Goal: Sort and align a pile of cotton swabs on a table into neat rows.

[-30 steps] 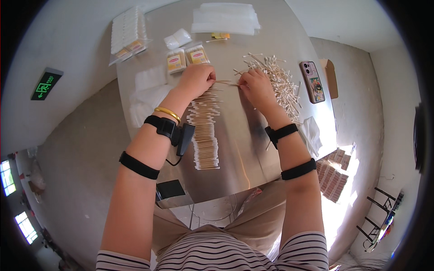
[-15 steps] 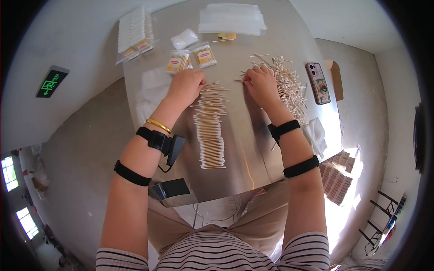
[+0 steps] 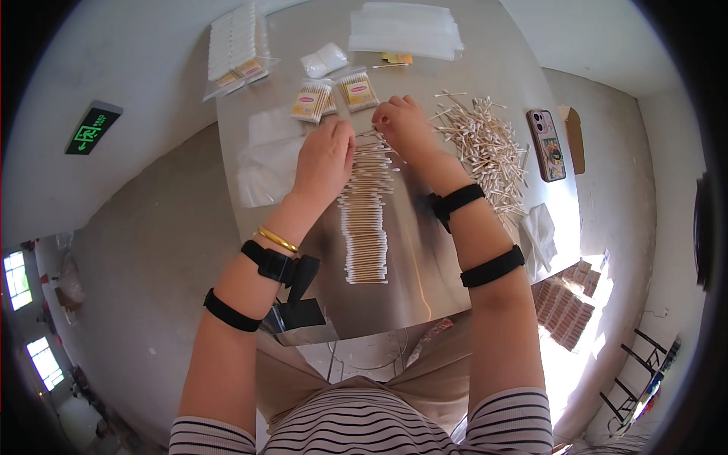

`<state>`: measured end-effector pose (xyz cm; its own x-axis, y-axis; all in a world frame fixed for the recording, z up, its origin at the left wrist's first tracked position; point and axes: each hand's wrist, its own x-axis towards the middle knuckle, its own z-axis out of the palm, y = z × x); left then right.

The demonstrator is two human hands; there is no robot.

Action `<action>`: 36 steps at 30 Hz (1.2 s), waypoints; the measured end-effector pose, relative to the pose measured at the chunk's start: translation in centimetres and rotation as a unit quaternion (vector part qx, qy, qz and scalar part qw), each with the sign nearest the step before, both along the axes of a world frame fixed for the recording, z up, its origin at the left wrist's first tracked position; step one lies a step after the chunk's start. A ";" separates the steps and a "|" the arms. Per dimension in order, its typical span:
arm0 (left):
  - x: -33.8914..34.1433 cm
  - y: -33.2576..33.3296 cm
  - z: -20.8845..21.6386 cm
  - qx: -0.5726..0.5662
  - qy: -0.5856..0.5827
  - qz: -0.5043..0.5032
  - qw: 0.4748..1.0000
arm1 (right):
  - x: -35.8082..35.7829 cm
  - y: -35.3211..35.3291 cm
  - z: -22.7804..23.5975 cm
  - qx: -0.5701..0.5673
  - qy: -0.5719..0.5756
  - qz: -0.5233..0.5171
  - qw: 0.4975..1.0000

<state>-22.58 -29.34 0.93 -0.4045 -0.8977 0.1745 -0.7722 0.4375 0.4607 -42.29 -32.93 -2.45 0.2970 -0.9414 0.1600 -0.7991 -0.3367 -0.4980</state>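
On the metal table a long row of cotton swabs (image 3: 365, 239) lies side by side, neat at the near end and looser at the far end. Over that far end, my right hand (image 3: 406, 130) pinches a cotton swab (image 3: 368, 133) lying crosswise. My left hand (image 3: 327, 158) is at the swab's left end, fingers closed and pressed together; whatever they hold is hidden. A loose heap of cotton swabs (image 3: 485, 152) spreads to the right. Just beyond my hands sit two filled swab packs, a left pack (image 3: 309, 105) and a right pack (image 3: 358, 89).
A bundle of packed swabs (image 3: 241, 45) stands at the far left, near a white roll (image 3: 324, 60). Clear plastic bags (image 3: 406, 30) lie at the back. A phone (image 3: 547, 145) rests by the right edge. A black device (image 3: 299, 315) sits at the near edge.
My right hand has moved left from the heap to the row's far end, bringing a cotton swab. My left hand stays by the row's left side. The whole view has shifted slightly.
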 end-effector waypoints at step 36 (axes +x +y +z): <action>1.7 -1.3 -1.9 -0.052 -0.216 -0.203 0.954 | -3.0 0.8 1.6 -0.059 0.086 -0.076 0.992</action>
